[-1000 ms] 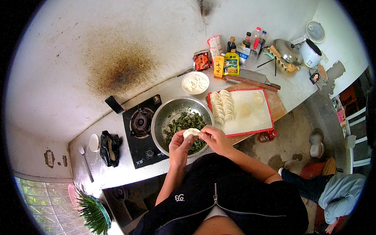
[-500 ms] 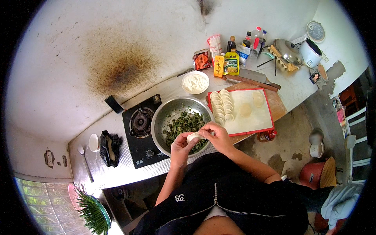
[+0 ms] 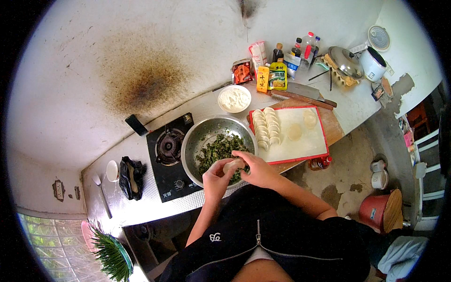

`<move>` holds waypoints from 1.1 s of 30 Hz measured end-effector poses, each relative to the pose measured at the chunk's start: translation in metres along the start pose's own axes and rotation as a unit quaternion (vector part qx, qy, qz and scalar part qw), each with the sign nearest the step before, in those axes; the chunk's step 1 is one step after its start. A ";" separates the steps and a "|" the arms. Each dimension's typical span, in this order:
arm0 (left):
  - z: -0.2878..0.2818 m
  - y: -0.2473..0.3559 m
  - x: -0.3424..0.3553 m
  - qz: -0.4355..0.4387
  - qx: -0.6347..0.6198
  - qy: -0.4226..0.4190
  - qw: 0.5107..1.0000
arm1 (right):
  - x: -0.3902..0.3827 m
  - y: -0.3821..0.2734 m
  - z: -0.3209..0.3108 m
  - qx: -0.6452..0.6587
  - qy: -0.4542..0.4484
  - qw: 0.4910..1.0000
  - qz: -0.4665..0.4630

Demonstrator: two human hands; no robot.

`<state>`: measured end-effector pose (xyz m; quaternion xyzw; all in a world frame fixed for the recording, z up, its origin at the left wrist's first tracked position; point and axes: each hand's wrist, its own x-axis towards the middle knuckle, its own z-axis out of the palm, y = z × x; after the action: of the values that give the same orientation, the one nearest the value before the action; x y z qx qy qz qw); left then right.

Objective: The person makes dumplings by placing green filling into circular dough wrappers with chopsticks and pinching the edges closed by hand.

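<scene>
My left hand [image 3: 215,181] is closed around a pale dumpling [image 3: 231,166], held just above the near side of a steel bowl [image 3: 187,137]. My right hand [image 3: 261,174] meets it from the right, its index finger reaching over the dough and the other fingertips at the dumpling's edge. Chopped dark green filling [image 3: 223,145] lies in the bowl under my hands. To the right, a white board with a red rim [image 3: 300,149] carries two rows of folded dumplings [image 3: 272,123] and two flat round wrappers [image 3: 295,132].
Left of the bowl is a black gas stove [image 3: 170,178]. A bowl of white flour-like stuff [image 3: 234,99] stands behind, near seasoning packets [image 3: 277,75] and bottles. A cleaver [image 3: 303,90] lies beyond the board. Someone's pale blue clothing [image 3: 401,256] shows at lower right.
My right hand has shifted its grip, its index finger now lifted over the dumpling instead of pinching its edge. The other person at lower right has moved slightly; their hand no longer shows.
</scene>
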<state>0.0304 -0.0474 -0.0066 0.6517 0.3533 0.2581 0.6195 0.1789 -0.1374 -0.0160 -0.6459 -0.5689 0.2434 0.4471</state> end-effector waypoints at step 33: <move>0.033 -0.047 0.036 -0.094 -0.410 0.055 0.905 | -0.031 0.110 -0.032 -0.178 0.227 0.947 0.141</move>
<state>0.0717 -0.0405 -0.0595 0.2886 0.3091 0.3564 0.8332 0.2546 -0.1709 -0.1004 -0.8269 -0.3894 0.0461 0.4031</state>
